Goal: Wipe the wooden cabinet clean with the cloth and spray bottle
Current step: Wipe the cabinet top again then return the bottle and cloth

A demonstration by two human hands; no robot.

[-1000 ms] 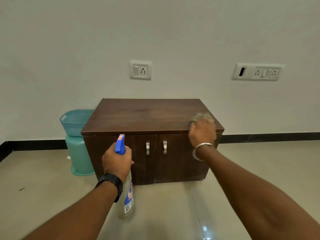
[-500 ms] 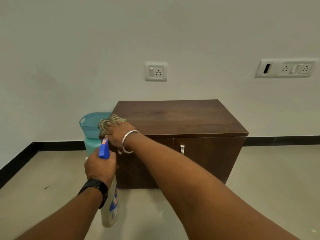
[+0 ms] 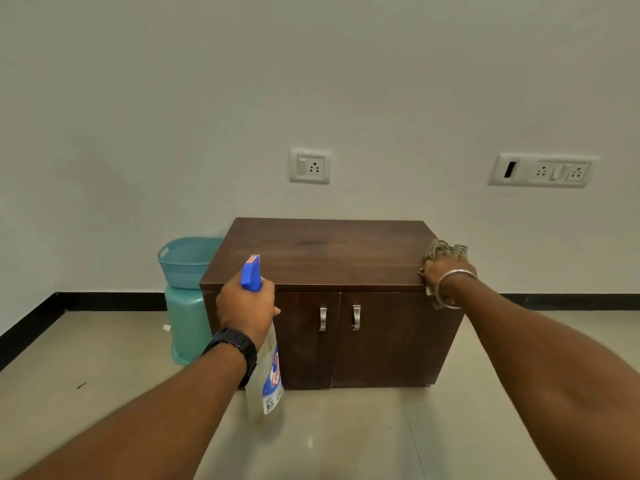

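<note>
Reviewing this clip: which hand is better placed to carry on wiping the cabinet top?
Right. The right hand presses the cloth on the cabinet top's right edge; the left hand grips the spray bottle out front.

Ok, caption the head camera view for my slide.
Right hand presses cloth on cabinet edge; left hand holds spray bottle.

The beige tiled floor [image 3: 104,393] carries a dark wooden cabinet [image 3: 322,258] against the wall, with a teal plastic stool [image 3: 185,323] just beside its left side. A crumpled cloth [image 3: 445,251] lies at the cabinet top's right edge.
</note>
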